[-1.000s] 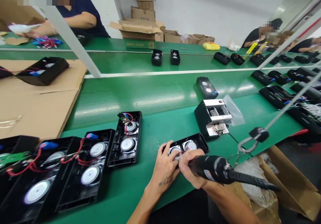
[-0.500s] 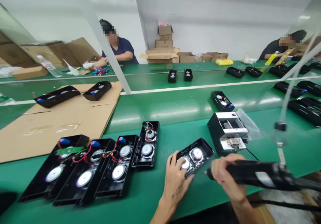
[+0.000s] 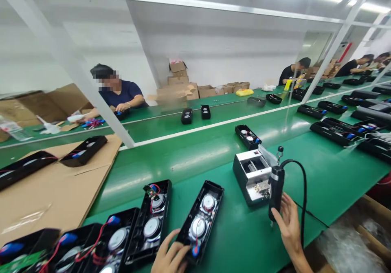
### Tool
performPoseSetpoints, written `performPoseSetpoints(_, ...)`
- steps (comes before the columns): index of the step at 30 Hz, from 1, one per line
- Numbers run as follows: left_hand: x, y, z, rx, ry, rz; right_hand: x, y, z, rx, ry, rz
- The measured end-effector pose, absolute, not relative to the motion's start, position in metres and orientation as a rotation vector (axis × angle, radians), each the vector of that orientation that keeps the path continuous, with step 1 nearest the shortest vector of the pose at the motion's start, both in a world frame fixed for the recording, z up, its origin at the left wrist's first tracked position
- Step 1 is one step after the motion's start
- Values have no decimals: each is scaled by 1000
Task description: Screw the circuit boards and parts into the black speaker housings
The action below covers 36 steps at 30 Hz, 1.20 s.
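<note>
My left hand (image 3: 170,258) grips the near end of a black speaker housing (image 3: 200,220) with two round drivers, lying on the green belt (image 3: 232,232) beside a row of similar housings (image 3: 149,226). My right hand (image 3: 288,224) holds a black electric screwdriver (image 3: 276,191) upright by its lower end, its cable looping up and over to the right. The screwdriver hangs just right of a black-and-white screw feeder box (image 3: 253,176).
Sheets of cardboard (image 3: 51,191) with black housings lie at the left. More housings line the belt at the right (image 3: 339,128) and far side. A person in a dark shirt (image 3: 119,95) works opposite; others sit at the far right. A metal frame post (image 3: 88,93) crosses the view.
The left hand slid the speaker housing leftward next to the row of housings. The right hand swung the screwdriver from level to upright, away from the housing. The camera tilted up.
</note>
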<state>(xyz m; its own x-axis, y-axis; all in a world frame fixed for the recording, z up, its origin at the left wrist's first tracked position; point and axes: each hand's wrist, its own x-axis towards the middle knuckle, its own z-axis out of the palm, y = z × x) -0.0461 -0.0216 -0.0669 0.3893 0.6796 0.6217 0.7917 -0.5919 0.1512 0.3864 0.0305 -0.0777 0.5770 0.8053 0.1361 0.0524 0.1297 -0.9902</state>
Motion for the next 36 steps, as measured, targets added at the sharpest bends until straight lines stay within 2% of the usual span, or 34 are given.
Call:
performPoseSetpoints(3,9,31,-47,-2425,-1493,-1173,380,18,-107,-1350,-797,673)
performPoseSetpoints(7,76,143,-28,-2347,-1565,-1240,382,18,-122,-1379,-900,675)
performPoseSetpoints(10,93,221,-12,-2267,-1622,-1290,385,21,-120,-1394,-949,693)
performPoseSetpoints(13,89,253,6,-2155,-1673,-1346,385,22,-118,-1397,-932,709)
performPoseSetpoints(16,71,221,22,-2117,-1670,-1351,384,22,-120,-1395,-908,711)
performPoseSetpoints(19,34,143,28,-2150,-1627,-1288,387,19,-127,-1378,-795,616)
performPoseSetpoints(24,-71,15,19,-2108,-1615,-1163,379,-10,-139,-1322,-727,482)
performPoseSetpoints(28,-133,-26,11,-2223,-1429,-747,328,-38,-133,-1303,-1012,707)
performPoseSetpoints(32,-107,-27,3,-2216,-1435,-688,253,-52,-127,-1280,-1471,861)
performPoseSetpoints(36,-5,-26,-15,-2213,-1457,-745,201,-56,-133,-1156,-1827,619)
